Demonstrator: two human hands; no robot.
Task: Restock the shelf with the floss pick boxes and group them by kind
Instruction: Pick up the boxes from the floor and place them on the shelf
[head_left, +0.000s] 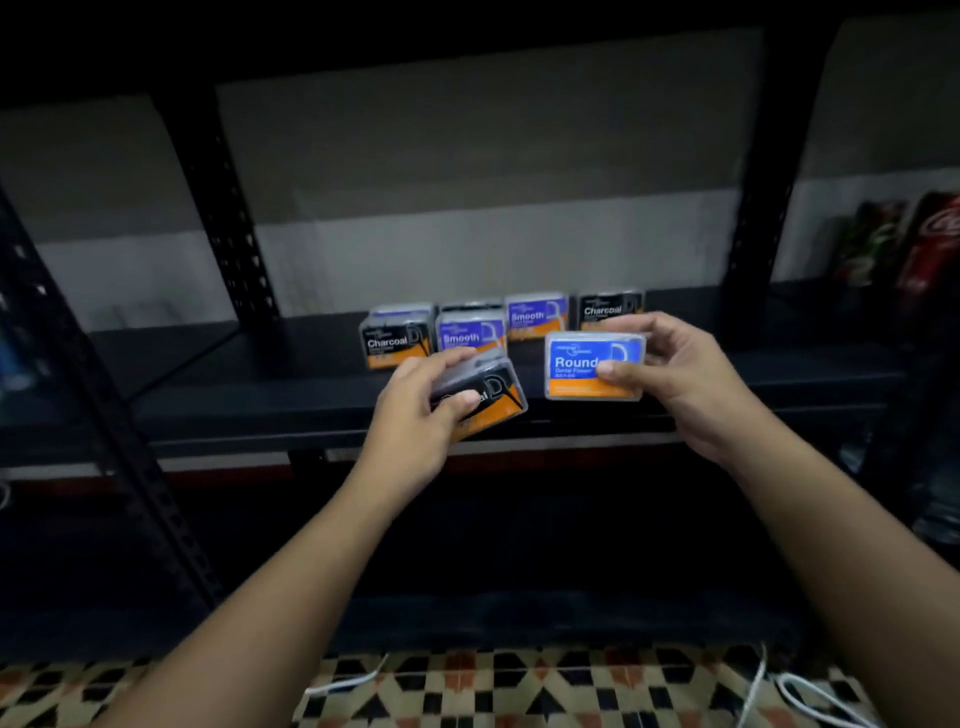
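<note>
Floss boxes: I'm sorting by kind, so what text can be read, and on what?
"Round": blue box, right hand.
"Charcoal": left shelf box.
"Charcoal": right shelf box.
"Smooth": front purple box.
"Smooth": rear purple box.
Black box, left hand: name covered.
Small print, red can: blurred.

The left hand (415, 410) grips a tilted black Charcoal floss box (491, 397) above the front edge of the dark metal shelf (234, 384). The right hand (675, 374) pinches a blue Round floss box (582, 366), held upright. Behind them on the shelf stand two Charcoal boxes (395, 340) and two purple Smooth boxes (470, 332). Drink cans (930, 244) stand at far right.
</note>
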